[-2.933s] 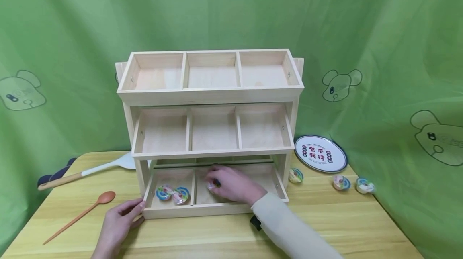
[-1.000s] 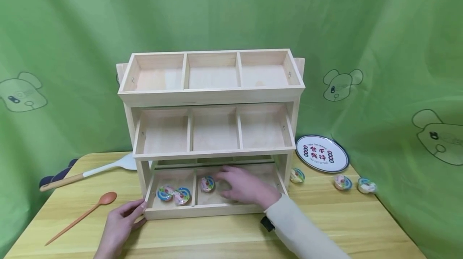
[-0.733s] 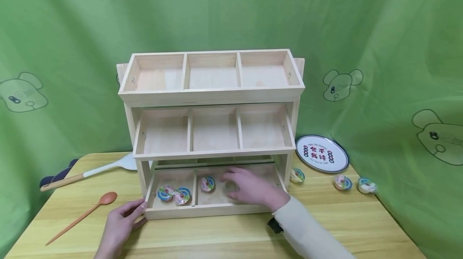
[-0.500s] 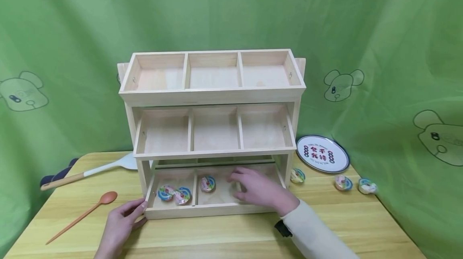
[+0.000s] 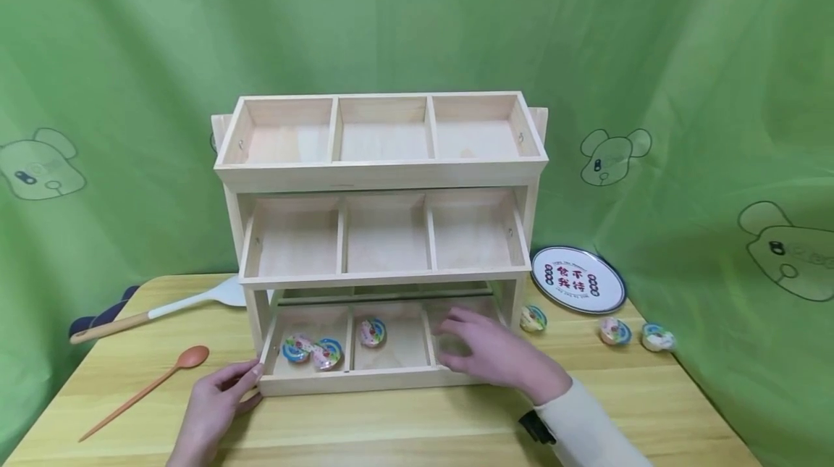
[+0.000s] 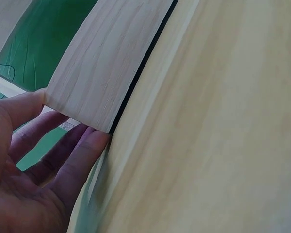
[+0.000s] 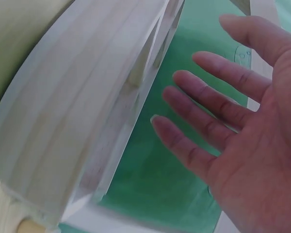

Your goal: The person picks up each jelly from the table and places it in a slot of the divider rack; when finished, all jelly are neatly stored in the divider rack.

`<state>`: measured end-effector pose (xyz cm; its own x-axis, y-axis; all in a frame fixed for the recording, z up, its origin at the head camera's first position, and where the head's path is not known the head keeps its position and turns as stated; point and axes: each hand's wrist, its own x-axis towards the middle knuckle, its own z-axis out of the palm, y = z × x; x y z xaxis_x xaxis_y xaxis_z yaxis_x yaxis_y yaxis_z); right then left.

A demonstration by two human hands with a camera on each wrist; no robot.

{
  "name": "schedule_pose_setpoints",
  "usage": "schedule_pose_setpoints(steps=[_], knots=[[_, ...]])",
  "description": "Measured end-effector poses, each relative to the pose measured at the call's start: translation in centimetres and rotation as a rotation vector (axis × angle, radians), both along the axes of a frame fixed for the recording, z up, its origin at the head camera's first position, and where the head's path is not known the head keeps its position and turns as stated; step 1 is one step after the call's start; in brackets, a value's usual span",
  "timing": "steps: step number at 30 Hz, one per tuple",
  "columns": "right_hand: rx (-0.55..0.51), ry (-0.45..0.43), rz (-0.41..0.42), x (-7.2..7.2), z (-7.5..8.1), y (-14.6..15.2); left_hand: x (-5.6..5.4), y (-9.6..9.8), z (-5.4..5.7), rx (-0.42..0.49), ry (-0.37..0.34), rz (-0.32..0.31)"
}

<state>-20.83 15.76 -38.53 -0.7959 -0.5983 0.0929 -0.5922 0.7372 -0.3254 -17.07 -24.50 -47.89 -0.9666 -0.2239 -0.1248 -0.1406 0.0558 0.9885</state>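
Observation:
In the head view, a three-tier wooden rack (image 5: 381,176) stands on the table, each tray split into three compartments. My left hand (image 5: 215,405) holds the left front corner of the bottom tray (image 5: 365,381); the left wrist view has the thumb at its upper edge and fingertips at its lower edge. Two jelly cups (image 5: 327,354) lie in that tray's left compartment. A single jelly cup (image 5: 373,333) sits in the middle one. Over the right compartment hovers my right hand (image 5: 491,347), with spread fingers and nothing between them in the right wrist view.
Right of the rack, a yellow-topped cup (image 5: 533,318) and two more cups, one pink (image 5: 615,331) and one whitish (image 5: 658,337), lie near a white oval plate (image 5: 578,279). On the left are a white spatula (image 5: 189,302) and an orange-red spoon (image 5: 191,357). Green curtain (image 5: 391,18) hangs behind.
My right hand let go of a jelly cup in the bottom tray's middle compartment, then moved right over the right compartment. My left hand has stayed at the tray's corner.

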Motion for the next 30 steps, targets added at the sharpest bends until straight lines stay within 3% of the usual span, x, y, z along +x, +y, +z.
schedule_pose_setpoints(steps=[11,20,30], knots=[[-0.041,0.010,-0.063,1.4,-0.4,3.6,-0.1,0.2,0.0,0.009,-0.002,-0.005],[-0.016,0.018,-0.214,2.4,-0.2,6.5,0.0,-0.1,0.2,0.008,-0.006,0.002],[-0.035,0.064,-0.256,2.5,0.1,10.2,0.0,-0.2,0.0,0.000,-0.013,-0.009]])
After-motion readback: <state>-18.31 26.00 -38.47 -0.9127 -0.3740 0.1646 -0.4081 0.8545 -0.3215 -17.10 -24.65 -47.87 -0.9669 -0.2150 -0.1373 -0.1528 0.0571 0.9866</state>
